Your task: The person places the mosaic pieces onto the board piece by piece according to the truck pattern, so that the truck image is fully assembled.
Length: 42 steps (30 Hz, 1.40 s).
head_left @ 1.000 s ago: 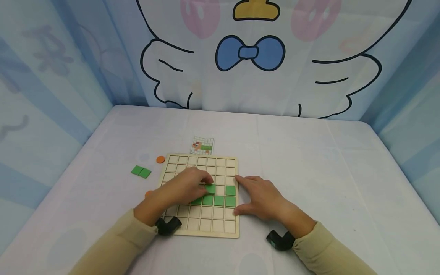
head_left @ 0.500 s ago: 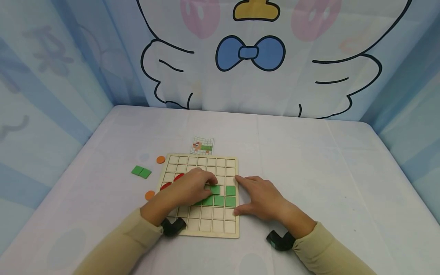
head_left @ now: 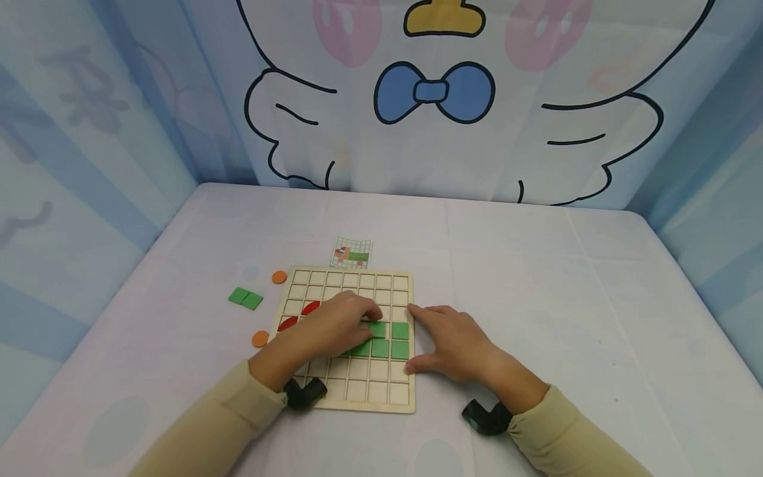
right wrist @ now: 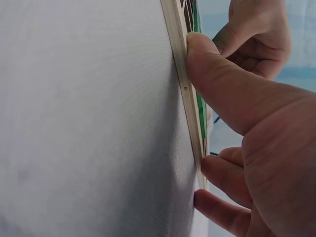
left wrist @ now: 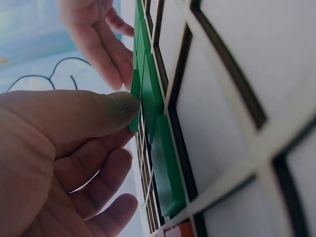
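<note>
A wooden grid board (head_left: pixel 378 392) lies on the table, with several green square tiles (head_left: pixel 400 349) set in its cells. My left hand (head_left: pixel 336 326) reaches over the board and pinches a green square tile (head_left: pixel 378 329) between thumb and fingers. In the left wrist view, that tile (left wrist: pixel 135 81) stands slightly proud of the green tiles beside it. My right hand (head_left: pixel 459 344) rests against the board's right edge, thumb and fingers spread. In the right wrist view its thumb (right wrist: pixel 202 49) presses the rim. Red pieces (head_left: pixel 310 307) show left of my left hand, which hides part of the grid.
Two loose green tiles (head_left: pixel 246 298) lie left of the board. Orange round pieces (head_left: pixel 279 277) sit near its left edge. Behind the board is a small pattern card (head_left: pixel 350 253). A printed curtain (head_left: pixel 441 152) hangs beyond the table's back edge.
My left hand has slid right across the board with the green tile, uncovering the red pieces and the lower orange piece. The right hand has stayed in place.
</note>
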Motion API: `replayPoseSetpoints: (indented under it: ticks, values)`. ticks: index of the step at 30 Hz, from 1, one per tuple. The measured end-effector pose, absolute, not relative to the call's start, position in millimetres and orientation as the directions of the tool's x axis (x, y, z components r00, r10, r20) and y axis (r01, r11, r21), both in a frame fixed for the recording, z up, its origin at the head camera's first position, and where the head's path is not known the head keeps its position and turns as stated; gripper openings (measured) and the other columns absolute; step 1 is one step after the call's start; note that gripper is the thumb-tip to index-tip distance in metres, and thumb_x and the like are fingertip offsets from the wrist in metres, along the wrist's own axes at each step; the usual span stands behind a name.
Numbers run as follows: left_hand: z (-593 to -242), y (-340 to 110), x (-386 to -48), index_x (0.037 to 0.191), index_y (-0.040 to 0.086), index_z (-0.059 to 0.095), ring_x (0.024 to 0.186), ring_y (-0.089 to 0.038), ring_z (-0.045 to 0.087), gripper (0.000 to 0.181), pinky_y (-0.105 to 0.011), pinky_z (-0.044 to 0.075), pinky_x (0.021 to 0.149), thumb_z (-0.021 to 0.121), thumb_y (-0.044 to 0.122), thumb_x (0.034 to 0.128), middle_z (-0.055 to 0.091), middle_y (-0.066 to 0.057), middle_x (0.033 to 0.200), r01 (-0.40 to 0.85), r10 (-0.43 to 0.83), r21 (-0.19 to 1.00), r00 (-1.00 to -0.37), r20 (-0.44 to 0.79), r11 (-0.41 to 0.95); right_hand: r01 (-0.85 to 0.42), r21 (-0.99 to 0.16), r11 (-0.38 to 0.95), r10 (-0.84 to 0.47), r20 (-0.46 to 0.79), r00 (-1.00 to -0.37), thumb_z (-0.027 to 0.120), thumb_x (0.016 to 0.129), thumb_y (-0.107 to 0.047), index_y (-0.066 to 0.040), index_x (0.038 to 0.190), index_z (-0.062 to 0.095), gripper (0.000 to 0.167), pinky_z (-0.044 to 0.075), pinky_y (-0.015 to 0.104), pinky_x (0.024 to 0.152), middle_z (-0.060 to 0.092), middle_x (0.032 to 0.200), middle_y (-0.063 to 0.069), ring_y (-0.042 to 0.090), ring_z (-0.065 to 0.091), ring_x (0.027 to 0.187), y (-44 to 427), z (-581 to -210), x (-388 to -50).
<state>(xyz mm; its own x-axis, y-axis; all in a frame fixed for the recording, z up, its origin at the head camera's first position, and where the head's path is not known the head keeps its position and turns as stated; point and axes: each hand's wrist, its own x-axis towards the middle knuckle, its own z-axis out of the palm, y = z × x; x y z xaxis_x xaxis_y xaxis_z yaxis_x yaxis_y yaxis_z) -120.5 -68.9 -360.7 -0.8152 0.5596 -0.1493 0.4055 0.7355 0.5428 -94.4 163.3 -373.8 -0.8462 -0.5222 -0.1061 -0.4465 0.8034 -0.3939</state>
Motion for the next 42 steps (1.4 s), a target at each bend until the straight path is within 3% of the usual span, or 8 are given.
replayPoseSetpoints:
  ticks: [42]
  values:
    - [-358.4, -65.2, -122.9, 0.122, 0.006, 0.069, 0.112, -0.020, 0.061, 0.030, -0.036, 0.048, 0.098, 0.069, 0.008, 0.0920, 0.069, -0.002, 0.116, 0.407, 0.561, 0.531, -0.811, -0.163, 0.743, -0.451, -0.395, 0.800, -0.527, -0.104, -0.843, 0.082, 0.078, -0.051, 0.000, 0.147, 0.046, 0.093, 0.043, 0.054, 0.099, 0.059, 0.134, 0.017, 0.034, 0.051, 0.128, 164.2, -375.2, -95.2]
